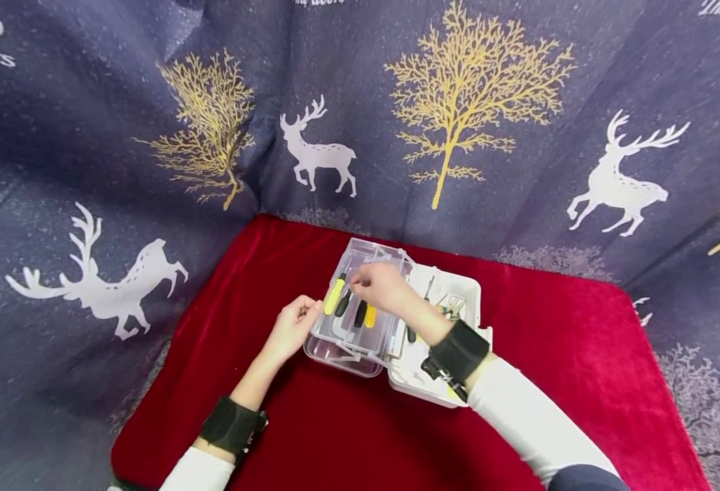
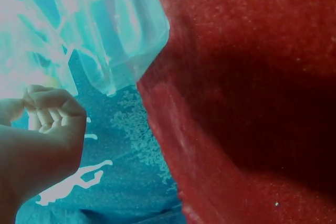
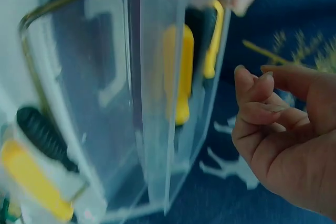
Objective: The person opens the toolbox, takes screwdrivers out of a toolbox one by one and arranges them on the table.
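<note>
1. While L hand (image 1: 295, 326) pinches the left edge of the clear tray (image 1: 366, 341), R hand (image 1: 383, 285) is over it, fingers loosely bent, nothing seen in grip.
2. Clear tray sits just left of white box (image 1: 470, 293); both on red cloth (image 1: 556, 341).
3. In tray, L to R: yellow screwdriver (image 1: 335, 294) (handle near, shaft far), dark handle (image 1: 342, 304), black handle (image 1: 361, 314), yellow-orange handle (image 1: 370, 316).
4. White box: black-hndl screwdriver (image 1: 412, 334) + misc. metal tools (image 1: 453, 305).
</note>
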The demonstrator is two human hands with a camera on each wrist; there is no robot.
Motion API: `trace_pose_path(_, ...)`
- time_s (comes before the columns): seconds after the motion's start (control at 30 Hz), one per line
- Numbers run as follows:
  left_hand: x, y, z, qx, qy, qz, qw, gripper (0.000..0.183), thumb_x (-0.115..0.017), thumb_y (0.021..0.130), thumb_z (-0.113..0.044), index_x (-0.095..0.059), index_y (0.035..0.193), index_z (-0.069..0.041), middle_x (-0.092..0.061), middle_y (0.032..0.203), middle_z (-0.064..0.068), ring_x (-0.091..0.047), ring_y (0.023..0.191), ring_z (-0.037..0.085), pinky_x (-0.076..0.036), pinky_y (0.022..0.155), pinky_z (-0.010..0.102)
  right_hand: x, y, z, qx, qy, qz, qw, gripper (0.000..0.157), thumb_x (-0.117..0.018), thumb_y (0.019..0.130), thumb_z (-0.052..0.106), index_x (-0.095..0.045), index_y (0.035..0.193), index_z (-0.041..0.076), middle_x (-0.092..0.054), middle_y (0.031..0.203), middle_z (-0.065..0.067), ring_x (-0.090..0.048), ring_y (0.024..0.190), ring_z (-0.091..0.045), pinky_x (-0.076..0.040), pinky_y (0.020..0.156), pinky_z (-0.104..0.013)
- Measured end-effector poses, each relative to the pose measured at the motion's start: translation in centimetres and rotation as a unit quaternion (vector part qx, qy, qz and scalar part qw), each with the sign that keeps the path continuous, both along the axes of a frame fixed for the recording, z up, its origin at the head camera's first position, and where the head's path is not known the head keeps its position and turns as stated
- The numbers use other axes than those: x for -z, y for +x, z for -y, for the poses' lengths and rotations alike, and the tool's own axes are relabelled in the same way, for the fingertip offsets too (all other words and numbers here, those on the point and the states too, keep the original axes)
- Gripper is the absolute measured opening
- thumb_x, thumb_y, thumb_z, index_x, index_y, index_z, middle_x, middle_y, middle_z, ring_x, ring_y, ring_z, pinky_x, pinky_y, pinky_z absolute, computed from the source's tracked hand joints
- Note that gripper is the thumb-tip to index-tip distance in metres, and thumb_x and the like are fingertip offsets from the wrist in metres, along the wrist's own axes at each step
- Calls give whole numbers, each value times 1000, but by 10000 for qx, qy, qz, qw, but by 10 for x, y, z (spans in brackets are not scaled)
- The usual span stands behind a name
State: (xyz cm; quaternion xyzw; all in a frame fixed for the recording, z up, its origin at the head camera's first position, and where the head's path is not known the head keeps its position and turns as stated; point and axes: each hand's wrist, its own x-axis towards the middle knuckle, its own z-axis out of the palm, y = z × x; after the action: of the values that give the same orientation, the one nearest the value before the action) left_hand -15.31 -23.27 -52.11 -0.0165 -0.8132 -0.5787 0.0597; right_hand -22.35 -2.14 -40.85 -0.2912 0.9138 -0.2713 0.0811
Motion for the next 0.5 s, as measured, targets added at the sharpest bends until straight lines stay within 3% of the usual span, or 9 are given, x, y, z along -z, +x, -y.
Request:
trace_pose_path(0.2, -2, 5, 0, 139, 27, 155, 9998, 15, -66, 101, -12, -65, 93, 0, -64, 80, 7, -51, 67, 7, -42, 61, 21, 14, 4, 32, -55, 113, 67, 9999, 12, -68, 95, 5, -78, 99, 3, -77, 97, -10, -67, 79, -19, -56, 73, -31)
trace_pose_path(0.37, 1, 10, -5, 159, 311, 309, 9989, 17, -66, 101, -13, -64, 93, 2, -65, 81, 11, -53, 67, 6, -45, 62, 21, 25, 8, 38, -89, 244, -261, 9993, 10, -70, 95, 5, -77, 102, 3, -77, 98, -11, -71, 89, -27, -58, 83, -39)
trace_pose_path(0.5, -5, 5, -2, 108, 472, 409, 9980, 16, -66, 101, -12, -64, 94, 2, -61, 78, 7, -50, 65, 6, -42, 61, 21, 22, 1, 42, -228, 150, -615, 9977, 7, -71, 93, 3, -76, 98, 1, -77, 93, -11, -73, 88, -28, -58, 82, -38)
